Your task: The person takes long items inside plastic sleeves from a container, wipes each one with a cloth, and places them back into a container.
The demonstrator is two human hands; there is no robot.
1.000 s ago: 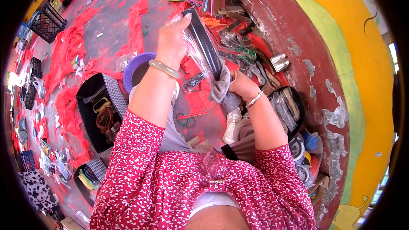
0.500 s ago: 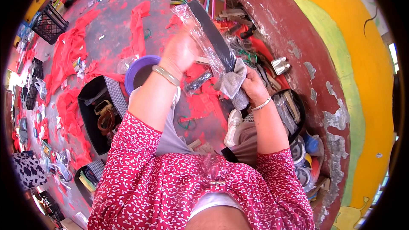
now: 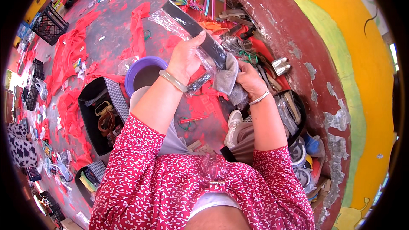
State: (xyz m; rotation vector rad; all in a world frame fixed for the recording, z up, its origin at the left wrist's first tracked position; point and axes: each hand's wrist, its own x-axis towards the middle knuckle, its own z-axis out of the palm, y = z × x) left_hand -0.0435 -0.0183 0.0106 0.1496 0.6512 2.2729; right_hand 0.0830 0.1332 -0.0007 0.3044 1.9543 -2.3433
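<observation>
My left hand (image 3: 185,57) grips a long clear plastic sleeve (image 3: 179,23) with a flat black item inside; the sleeve slants up and to the left. My right hand (image 3: 249,79) holds a grey cloth (image 3: 228,79) pressed against the lower end of the sleeve. A pale bangle sits on my left wrist and a thin bracelet on my right. Both hands are raised above the red floor in front of my knees.
A purple bowl (image 3: 145,70) lies under my left forearm. A black box (image 3: 100,117) with belts stands at the left. Packaged goods and coloured sticks (image 3: 204,0) lie along the dark red wall base (image 3: 298,47). A black bin (image 3: 294,110) of items sits at my right. Black crates (image 3: 49,23) stand far left.
Both hands and the sleeve have moved up and away from me, and the sleeve now tilts more toward the left. The right hand has shifted the grey cloth along the sleeve's lower end.
</observation>
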